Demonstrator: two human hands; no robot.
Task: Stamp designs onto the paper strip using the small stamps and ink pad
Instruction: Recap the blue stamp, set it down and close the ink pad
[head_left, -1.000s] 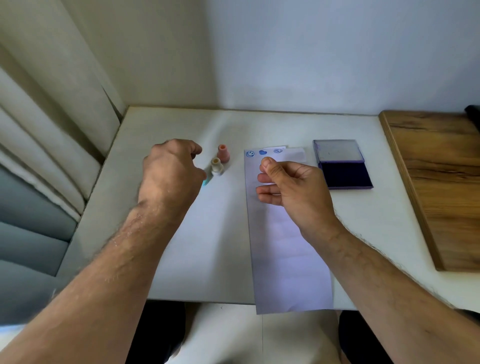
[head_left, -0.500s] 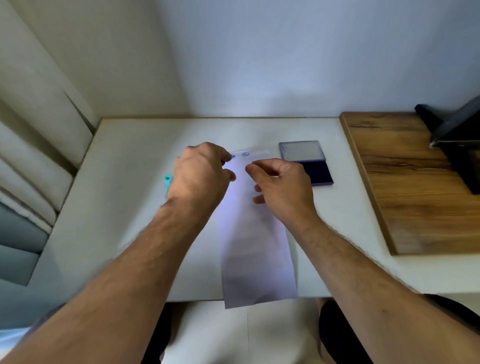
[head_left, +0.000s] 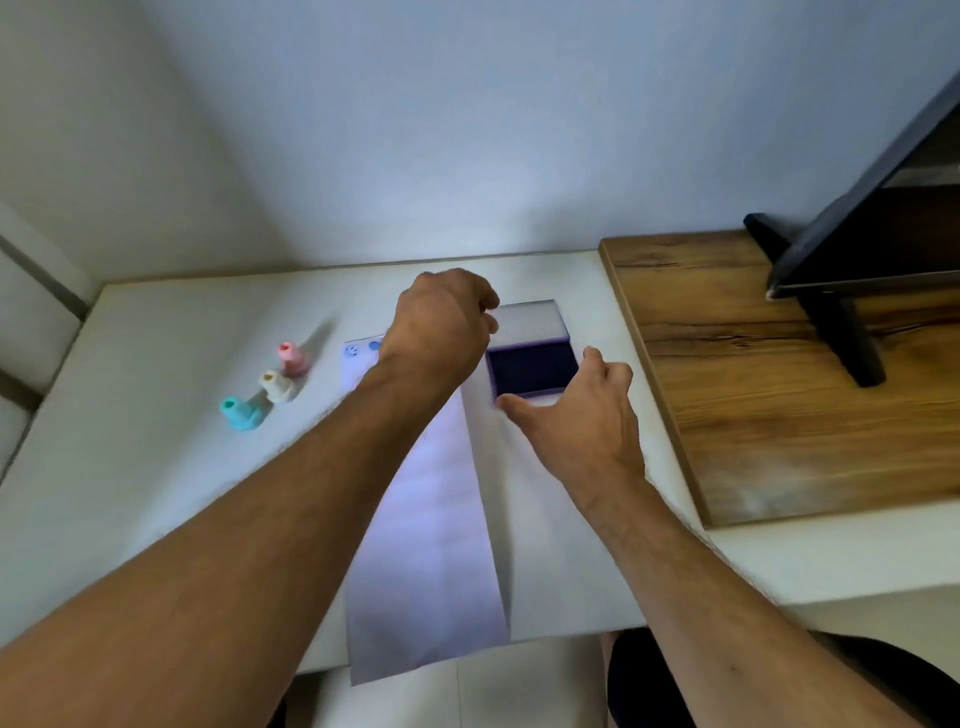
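A long white paper strip (head_left: 431, 519) lies down the middle of the white table (head_left: 156, 467), its near end hanging over the edge. Blue stamped marks (head_left: 353, 349) show at its far left corner. The open ink pad (head_left: 532, 369), dark blue with its lid (head_left: 535, 322) folded back, sits just right of the strip. My left hand (head_left: 441, 332) hovers at the pad's far left corner with fingers pinched together; anything in them is hidden. My right hand (head_left: 582, 410) brackets the pad, thumb at its near left corner, fingers at its right side.
Three small stamps stand left of the strip: pink (head_left: 292, 358), beige (head_left: 275, 387) and teal (head_left: 240, 413). A wooden board (head_left: 779, 389) lies on the right and carries a black monitor stand (head_left: 831, 317). Walls close off the far side.
Both hands have moved right from the top of the paper strip to the ink pad. My right hand has spread around the pad. The view has swung right and up.
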